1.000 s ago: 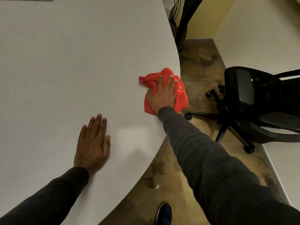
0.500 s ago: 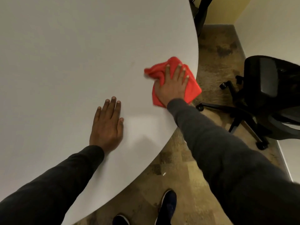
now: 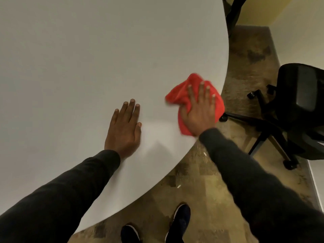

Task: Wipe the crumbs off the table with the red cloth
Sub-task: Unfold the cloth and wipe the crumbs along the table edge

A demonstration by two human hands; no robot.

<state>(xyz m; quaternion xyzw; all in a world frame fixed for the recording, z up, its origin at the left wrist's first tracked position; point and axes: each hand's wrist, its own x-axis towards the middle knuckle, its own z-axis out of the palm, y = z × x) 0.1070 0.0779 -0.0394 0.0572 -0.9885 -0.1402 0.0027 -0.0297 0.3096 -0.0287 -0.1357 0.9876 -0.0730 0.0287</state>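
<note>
A bunched red cloth (image 3: 180, 95) lies at the curved right edge of the white table (image 3: 87, 58), partly hanging over the rim. My right hand (image 3: 201, 111) presses flat on the cloth with its fingers spread over it. My left hand (image 3: 125, 127) rests palm down on the bare tabletop, a short way to the left of the cloth, holding nothing. No crumbs can be made out on the surface.
A black office chair (image 3: 298, 109) on castors stands to the right of the table on the brown carpet (image 3: 201, 190). A dark table leg (image 3: 231, 14) shows at the top right. My two shoes (image 3: 178, 221) are below the table edge.
The right hand and cloth have slid along the table's edge, nearer to the left hand. The view has shifted, bringing both shoes into sight.
</note>
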